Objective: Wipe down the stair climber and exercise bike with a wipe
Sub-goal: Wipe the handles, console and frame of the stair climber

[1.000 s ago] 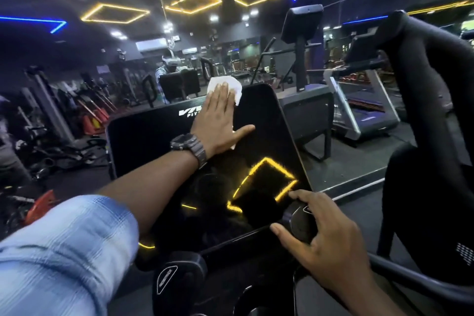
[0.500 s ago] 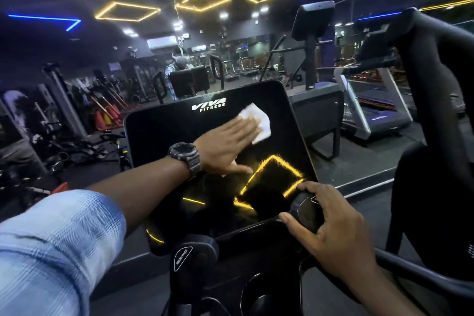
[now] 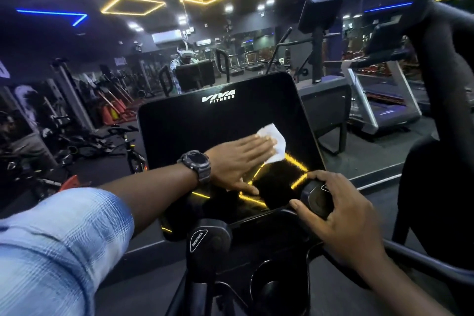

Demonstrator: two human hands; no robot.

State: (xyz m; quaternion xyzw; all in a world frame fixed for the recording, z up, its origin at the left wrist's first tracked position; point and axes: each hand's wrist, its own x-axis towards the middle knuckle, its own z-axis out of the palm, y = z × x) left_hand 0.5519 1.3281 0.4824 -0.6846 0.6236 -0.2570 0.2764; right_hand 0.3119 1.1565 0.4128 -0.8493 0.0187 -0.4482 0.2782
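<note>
Moved down and toward the right edge of the console screen [image 3: 220, 120] since the earlier frame: left hand [image 3: 238, 161] and wipe [image 3: 275, 142], previously up near the top edge by the logo [image 3: 218, 96].

Task progress, as judged from the current view:
- Upper part of the screen presumably covered already; centre right under the wipe at this moment.
- Lower edge and lower left corner of the screen apparently not yet reached.
- Knobs, cup holders [image 3: 272, 287] and frame below not visibly wiped.
- Could not tell whether this machine was the stair climber or the exercise bike; second machine taken as still outstanding.

Hand pose:
- Left hand laid flat, palm down, fingers extended and close together, pointing toward the right edge, thumb spread toward the lower edge; wipe pinned between fingers and glass, one white corner showing beyond the fingertips. Forearm reached across from lower left, watch [image 3: 196, 165] on wrist, sleeve [image 3: 59, 246] rolled up.
- Right hand [image 3: 341, 220] curled around the round knob [image 3: 316, 197] at the lower right corner of the screen, fingers wrapped over the top, thumb beneath.
</note>
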